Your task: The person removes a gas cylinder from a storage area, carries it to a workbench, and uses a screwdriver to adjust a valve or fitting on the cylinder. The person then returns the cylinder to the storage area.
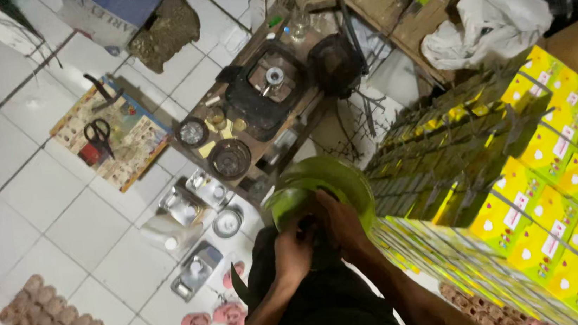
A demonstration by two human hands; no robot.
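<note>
Both hands are working together at the near rim of a green bowl (333, 179) resting on the tiled floor (18, 210). The left grip (294, 250) and right grip (340, 221) are clenching around something small and dark; what it is cannot be told. Stacked yellow boxes (557, 158) are standing just beside the bowl.

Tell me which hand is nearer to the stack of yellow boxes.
Right. The right hand is over the green bowl, on the side next to the yellow boxes; the left hand sits beside it, farther from them.
</note>
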